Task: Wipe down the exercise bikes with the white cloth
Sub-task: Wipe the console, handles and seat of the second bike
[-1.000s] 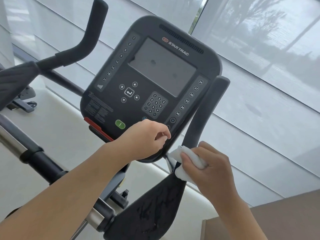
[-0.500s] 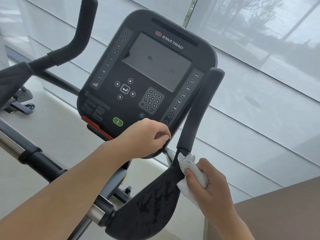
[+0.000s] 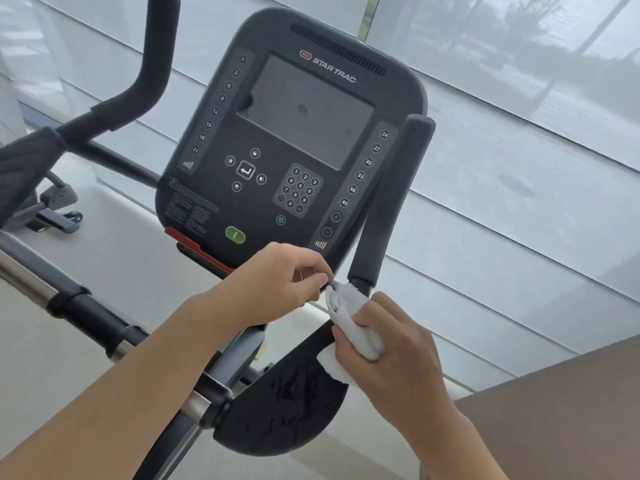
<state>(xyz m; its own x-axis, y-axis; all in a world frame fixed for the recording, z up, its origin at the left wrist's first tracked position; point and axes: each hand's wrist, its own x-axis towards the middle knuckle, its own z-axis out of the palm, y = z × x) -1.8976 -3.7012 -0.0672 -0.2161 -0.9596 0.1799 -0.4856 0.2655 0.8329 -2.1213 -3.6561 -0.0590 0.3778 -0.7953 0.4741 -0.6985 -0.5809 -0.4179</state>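
Observation:
The exercise bike's dark console (image 3: 194,199) fills the middle of the view. My right hand (image 3: 401,368) grips the folded white cloth (image 3: 353,323) against the base of the right upright handle (image 3: 391,202), just above the black elbow pad (image 3: 287,410). My left hand (image 3: 277,282) is at the console's lower right corner. Its fingers are curled, and thumb and forefinger pinch the cloth's top corner.
The left handlebar (image 3: 152,64) rises at the upper left, and a chrome and black bar (image 3: 69,299) crosses the lower left. Another machine's base (image 3: 52,209) sits on the pale floor at left. Window blinds (image 3: 519,168) are behind, a brown surface (image 3: 554,417) at lower right.
My right hand slid the cloth down from the handle's foot, then back up a little. My left hand left the console's lower edge and came to the cloth's top corner.

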